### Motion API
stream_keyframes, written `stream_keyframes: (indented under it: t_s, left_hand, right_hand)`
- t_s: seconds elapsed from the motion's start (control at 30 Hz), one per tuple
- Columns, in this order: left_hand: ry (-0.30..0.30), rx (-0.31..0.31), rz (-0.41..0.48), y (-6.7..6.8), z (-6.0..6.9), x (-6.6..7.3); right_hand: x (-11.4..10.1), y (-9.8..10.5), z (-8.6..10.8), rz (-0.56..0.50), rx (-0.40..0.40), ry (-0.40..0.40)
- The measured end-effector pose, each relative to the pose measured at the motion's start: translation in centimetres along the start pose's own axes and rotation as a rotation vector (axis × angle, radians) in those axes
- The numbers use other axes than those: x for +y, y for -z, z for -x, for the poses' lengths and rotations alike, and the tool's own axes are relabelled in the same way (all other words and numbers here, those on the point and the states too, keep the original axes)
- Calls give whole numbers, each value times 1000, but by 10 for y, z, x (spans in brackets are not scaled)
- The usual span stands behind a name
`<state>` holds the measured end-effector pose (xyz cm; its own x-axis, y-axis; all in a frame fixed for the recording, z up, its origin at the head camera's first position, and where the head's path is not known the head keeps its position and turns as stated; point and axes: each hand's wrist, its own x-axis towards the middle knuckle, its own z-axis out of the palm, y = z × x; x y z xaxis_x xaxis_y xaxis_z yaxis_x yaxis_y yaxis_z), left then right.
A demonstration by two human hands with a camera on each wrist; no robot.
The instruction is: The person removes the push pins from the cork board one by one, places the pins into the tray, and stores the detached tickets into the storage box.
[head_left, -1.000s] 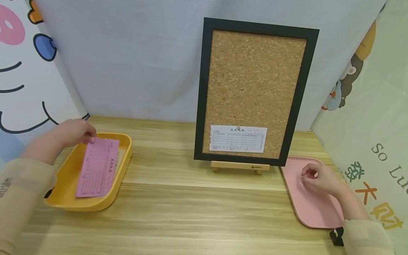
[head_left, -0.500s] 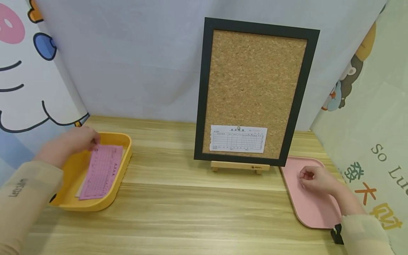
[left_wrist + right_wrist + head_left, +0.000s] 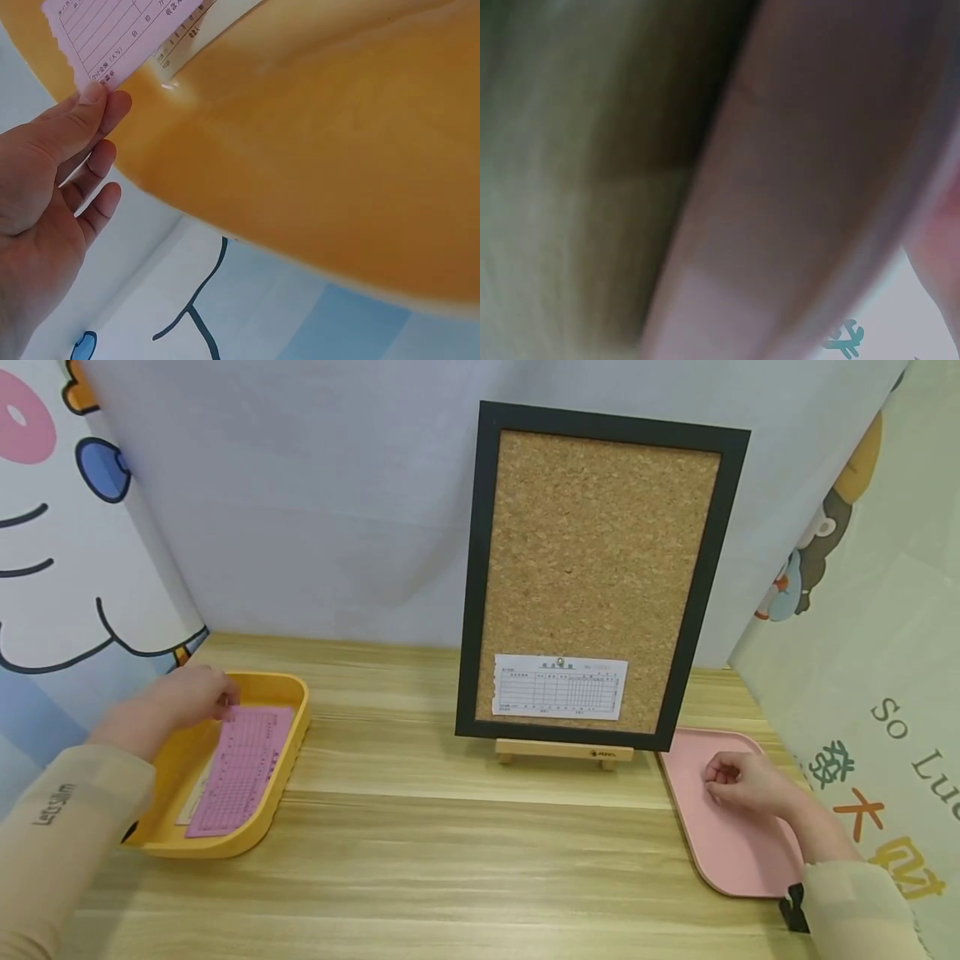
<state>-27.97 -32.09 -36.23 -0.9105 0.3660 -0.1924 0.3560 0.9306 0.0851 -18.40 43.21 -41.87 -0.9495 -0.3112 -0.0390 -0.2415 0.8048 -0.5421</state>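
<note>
At the yellow basket [image 3: 288, 760], my left hand [image 3: 183, 697] pinches a corner of a pink receipt [image 3: 242, 760] between thumb and forefinger. In the left wrist view that pink receipt [image 3: 112, 34] has a ragged torn edge. Beneath it a pale paper slip [image 3: 193, 797] lies in the basket, mostly covered. Over the pink tray [image 3: 738, 852] my right hand [image 3: 750, 783] has its fingers curled and thumb drawn in; no object shows between the fingertips. The right wrist view is blurred, showing mostly the tray's edge [image 3: 757, 225].
A black-framed cork board [image 3: 600, 560] stands on a small wooden easel [image 3: 566, 749] at the back. A white receipt [image 3: 558, 689] is fixed low on the board by a pin [image 3: 560, 662]. A wooden tabletop [image 3: 420, 860] lies between basket and tray.
My left hand has shifted slightly right and toward me, bringing the pink receipt along. More of the pale slip's left edge shows. My right hand has moved slightly left and is now almost still.
</note>
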Motion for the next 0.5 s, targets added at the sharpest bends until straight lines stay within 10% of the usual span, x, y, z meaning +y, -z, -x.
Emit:
stream_keyframes:
  t_s: [0.5]
  left_hand:
    - [-21,64,-2,6,2,9]
  right_hand:
    - [-1,4,1,42,-9,-20]
